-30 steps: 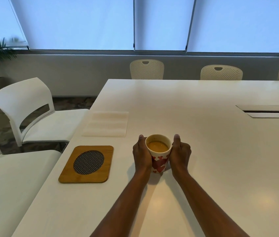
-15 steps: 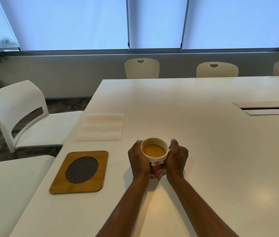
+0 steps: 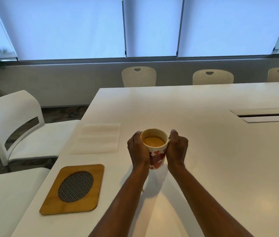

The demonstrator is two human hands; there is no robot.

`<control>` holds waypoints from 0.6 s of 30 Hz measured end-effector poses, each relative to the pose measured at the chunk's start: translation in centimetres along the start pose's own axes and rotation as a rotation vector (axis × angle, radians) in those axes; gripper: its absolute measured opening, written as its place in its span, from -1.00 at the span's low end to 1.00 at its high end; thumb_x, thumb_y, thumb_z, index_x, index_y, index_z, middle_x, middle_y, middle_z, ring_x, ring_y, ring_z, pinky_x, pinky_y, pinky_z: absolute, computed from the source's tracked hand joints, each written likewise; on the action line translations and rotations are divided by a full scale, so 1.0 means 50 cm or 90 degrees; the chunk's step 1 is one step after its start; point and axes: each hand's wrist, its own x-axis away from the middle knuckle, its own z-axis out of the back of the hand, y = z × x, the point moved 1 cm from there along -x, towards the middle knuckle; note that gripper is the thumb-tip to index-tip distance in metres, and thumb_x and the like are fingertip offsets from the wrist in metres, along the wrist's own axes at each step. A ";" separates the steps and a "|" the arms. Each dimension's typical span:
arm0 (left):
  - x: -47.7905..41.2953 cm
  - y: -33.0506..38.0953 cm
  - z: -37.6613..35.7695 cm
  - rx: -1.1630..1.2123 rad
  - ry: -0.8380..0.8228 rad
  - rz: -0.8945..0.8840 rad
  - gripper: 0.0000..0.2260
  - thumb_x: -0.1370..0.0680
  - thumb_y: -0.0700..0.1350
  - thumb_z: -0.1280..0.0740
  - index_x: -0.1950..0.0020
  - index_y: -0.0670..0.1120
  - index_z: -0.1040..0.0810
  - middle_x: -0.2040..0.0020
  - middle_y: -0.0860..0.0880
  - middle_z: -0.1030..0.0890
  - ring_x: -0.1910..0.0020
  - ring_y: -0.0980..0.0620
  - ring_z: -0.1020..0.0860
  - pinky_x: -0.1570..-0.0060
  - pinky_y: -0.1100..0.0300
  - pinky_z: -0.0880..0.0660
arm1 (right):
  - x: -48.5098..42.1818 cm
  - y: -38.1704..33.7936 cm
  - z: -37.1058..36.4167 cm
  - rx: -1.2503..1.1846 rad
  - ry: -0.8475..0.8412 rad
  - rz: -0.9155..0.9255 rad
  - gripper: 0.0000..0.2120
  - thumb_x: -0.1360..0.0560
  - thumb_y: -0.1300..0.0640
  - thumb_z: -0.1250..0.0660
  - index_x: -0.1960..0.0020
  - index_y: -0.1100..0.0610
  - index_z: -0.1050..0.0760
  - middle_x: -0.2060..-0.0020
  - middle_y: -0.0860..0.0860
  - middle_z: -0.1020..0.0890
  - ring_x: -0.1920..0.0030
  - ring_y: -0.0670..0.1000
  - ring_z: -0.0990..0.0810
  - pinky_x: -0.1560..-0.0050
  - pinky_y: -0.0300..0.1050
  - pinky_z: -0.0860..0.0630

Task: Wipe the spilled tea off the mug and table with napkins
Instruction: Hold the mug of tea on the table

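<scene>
Both hands wrapped around a heart-print mug of tea on a white desk

So the left hand (image 3: 137,150) and right hand (image 3: 178,148) are cupped on either side of the mug (image 3: 155,148), gripping it between the palms, thumbs up by the rim. Can't really tell if the mug is resting on the desk (image 3: 203,151) or lifted a bit. It's pretty full of light brown tea (image 3: 154,141). The napkins (image 3: 97,138) sit flat in a white stack just off to the left of the left hand, and a wooden trivet (image 3: 74,188) with a woven oval lies left of the left forearm, closer to the person.
</scene>
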 end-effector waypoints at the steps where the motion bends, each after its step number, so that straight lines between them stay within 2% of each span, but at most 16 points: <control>1: -0.011 0.006 -0.010 -0.001 -0.001 -0.004 -0.81 -0.63 0.03 -0.15 -0.20 0.04 -0.42 -0.17 -0.01 -0.51 -0.05 -0.01 -0.51 0.02 0.11 -0.49 | -0.013 -0.003 -0.006 -0.003 -0.001 0.003 -0.49 -0.65 0.05 -0.11 0.47 0.04 -0.41 0.51 -0.04 -0.52 0.47 -0.09 -0.50 0.33 -0.27 -0.43; 3: -0.033 0.016 -0.029 -0.006 -0.001 -0.013 -0.75 -0.64 0.02 -0.14 -0.26 -0.02 -0.42 -0.22 -0.05 -0.51 -0.08 -0.02 -0.51 0.04 0.14 -0.47 | -0.039 -0.009 -0.019 -0.005 -0.004 0.008 -0.49 -0.65 0.05 -0.11 0.47 0.04 -0.40 0.51 -0.04 -0.52 0.46 -0.09 -0.50 0.32 -0.27 -0.43; 6: -0.070 0.024 -0.054 -0.005 -0.006 -0.022 -0.75 -0.64 0.02 -0.13 -0.26 -0.03 -0.42 -0.24 -0.07 -0.52 -0.03 0.01 -0.50 0.21 0.27 -0.41 | -0.078 -0.006 -0.036 0.003 -0.012 0.019 -0.49 -0.65 0.05 -0.10 0.48 0.05 -0.39 0.52 -0.04 -0.51 0.46 -0.10 -0.49 0.32 -0.27 -0.43; 10: -0.118 0.013 -0.085 0.002 -0.025 -0.003 -0.71 -0.63 0.04 -0.14 -0.28 -0.06 -0.42 -0.22 -0.09 -0.54 -0.05 -0.05 -0.54 0.08 0.17 -0.46 | -0.129 0.014 -0.059 0.020 -0.024 0.032 -0.47 -0.66 0.07 -0.08 0.49 0.06 -0.36 0.53 -0.02 -0.48 0.47 -0.08 -0.47 0.32 -0.26 -0.42; 12: -0.146 0.003 -0.101 -0.005 -0.031 -0.005 -0.69 -0.63 0.04 -0.14 -0.27 -0.09 -0.43 -0.20 -0.11 -0.56 -0.05 -0.07 -0.56 0.08 0.16 -0.48 | -0.152 0.029 -0.071 0.032 -0.024 0.035 -0.47 -0.66 0.08 -0.08 0.48 0.10 -0.36 0.53 0.00 -0.47 0.48 -0.08 -0.46 0.32 -0.27 -0.41; 15: -0.188 -0.012 -0.122 -0.006 -0.040 -0.001 -0.68 -0.63 0.05 -0.14 -0.27 -0.10 -0.44 -0.16 -0.10 -0.58 0.06 0.01 -0.57 0.25 0.28 -0.45 | -0.184 0.054 -0.091 0.047 -0.030 0.035 -0.49 -0.66 0.08 -0.08 0.43 0.19 -0.39 0.51 0.07 -0.48 0.48 -0.06 -0.45 0.32 -0.24 -0.40; 18: -0.220 -0.029 -0.141 0.005 -0.032 0.018 -0.68 -0.62 0.07 -0.12 -0.27 -0.08 -0.42 -0.13 -0.07 -0.58 0.16 0.08 -0.54 0.32 0.29 -0.40 | -0.213 0.078 -0.108 0.056 -0.041 0.032 -0.50 -0.66 0.08 -0.08 0.43 0.21 -0.38 0.51 0.09 -0.48 0.50 -0.05 -0.43 0.35 -0.23 -0.39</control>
